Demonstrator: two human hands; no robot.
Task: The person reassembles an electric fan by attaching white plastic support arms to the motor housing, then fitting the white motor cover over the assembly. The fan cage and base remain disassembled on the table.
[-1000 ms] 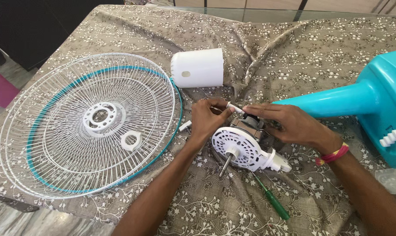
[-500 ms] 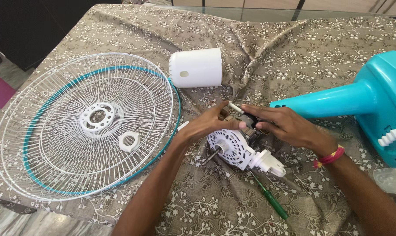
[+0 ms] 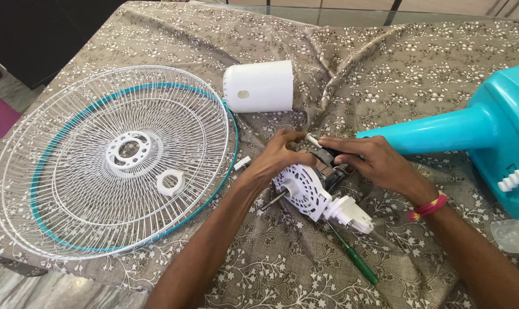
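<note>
A fan motor [image 3: 312, 189] with a white vented front plate and a steel shaft lies on the patterned cloth. My left hand [image 3: 279, 155] grips the motor's upper left side, thumb and fingers curled around it. My right hand [image 3: 369, 161] holds the dark back of the motor from the right, fingertips by a small white knob [image 3: 313, 141] sticking up from it. A white neck bracket [image 3: 351, 214] juts from the motor's lower right.
A white wire fan guard [image 3: 113, 157] with a teal ring and a loose white ring nut [image 3: 171, 182] lies at left. A white motor cover [image 3: 259, 86] sits behind. A teal fan stand [image 3: 477, 129] is at right. A green screwdriver [image 3: 354, 257] lies below the motor.
The motor has turned, its shaft swinging from pointing down to pointing left. My left hand shifted its hold on the motor; my right hand stayed at its back.
</note>
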